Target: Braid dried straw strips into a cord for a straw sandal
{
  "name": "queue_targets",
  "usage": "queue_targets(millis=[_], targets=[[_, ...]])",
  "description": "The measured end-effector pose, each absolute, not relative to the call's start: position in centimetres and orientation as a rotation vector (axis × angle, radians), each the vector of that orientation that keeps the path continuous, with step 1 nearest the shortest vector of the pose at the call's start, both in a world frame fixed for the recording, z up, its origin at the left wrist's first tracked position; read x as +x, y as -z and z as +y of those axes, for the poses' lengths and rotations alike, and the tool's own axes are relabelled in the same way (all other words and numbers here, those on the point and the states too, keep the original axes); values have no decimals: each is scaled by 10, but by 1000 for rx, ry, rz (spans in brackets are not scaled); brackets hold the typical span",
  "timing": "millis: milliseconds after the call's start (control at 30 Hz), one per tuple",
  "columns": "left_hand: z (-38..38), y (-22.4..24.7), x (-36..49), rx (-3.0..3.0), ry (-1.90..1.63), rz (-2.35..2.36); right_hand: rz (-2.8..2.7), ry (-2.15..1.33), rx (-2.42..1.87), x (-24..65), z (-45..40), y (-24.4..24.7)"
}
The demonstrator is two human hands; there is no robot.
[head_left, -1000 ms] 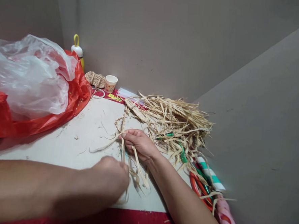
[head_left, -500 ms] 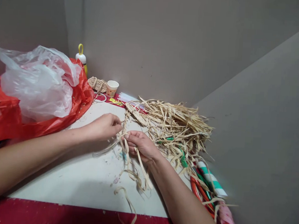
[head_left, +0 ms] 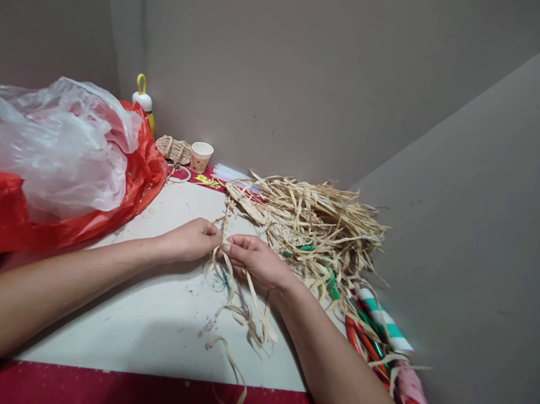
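A braid of dry straw strands (head_left: 225,223) runs down the middle of the white board (head_left: 153,323), its loose ends trailing toward me. My right hand (head_left: 252,259) pinches the braid's lower part between thumb and fingers. My left hand (head_left: 197,239) is closed at the same spot from the left, its fingertips on the straw and partly hidden. Below the hands, loose straw strips (head_left: 248,322) curl over the board. Beyond them lies a flat woven straw piece (head_left: 247,203), close to the braid's far end.
A big heap of dry straw (head_left: 324,217) lies at right. Rolls of tape (head_left: 386,319) and orange-handled tools (head_left: 357,335) sit at the right edge. Red and white plastic bags (head_left: 71,159) fill the left. Behind stand a paper cup (head_left: 202,157), a woven straw sole (head_left: 174,150) and a bottle (head_left: 143,103).
My left hand has come down and slightly right, closing in on the straw beside my right hand. My right hand keeps its pinch nearly in place.
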State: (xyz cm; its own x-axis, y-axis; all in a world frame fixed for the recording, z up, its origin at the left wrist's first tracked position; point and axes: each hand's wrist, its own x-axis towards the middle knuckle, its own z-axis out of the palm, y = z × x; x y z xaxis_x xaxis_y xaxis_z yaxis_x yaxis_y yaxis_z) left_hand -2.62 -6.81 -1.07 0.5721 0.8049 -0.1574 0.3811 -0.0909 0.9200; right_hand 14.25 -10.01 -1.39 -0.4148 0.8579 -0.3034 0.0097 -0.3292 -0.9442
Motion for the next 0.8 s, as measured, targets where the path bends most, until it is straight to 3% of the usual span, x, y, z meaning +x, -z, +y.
queue_targets(millis=[167, 400, 800], targets=[[-66, 10, -28, 1737, -462, 997, -1511, -1643, -1228, 145, -100, 18], [-64, 0, -29, 1379, -168, 904, -1709, -1524, -1265, 148, -101, 15], [-68, 13, -21, 1472, -407, 1015, -1891, -1430, -1379, 151, -102, 0]])
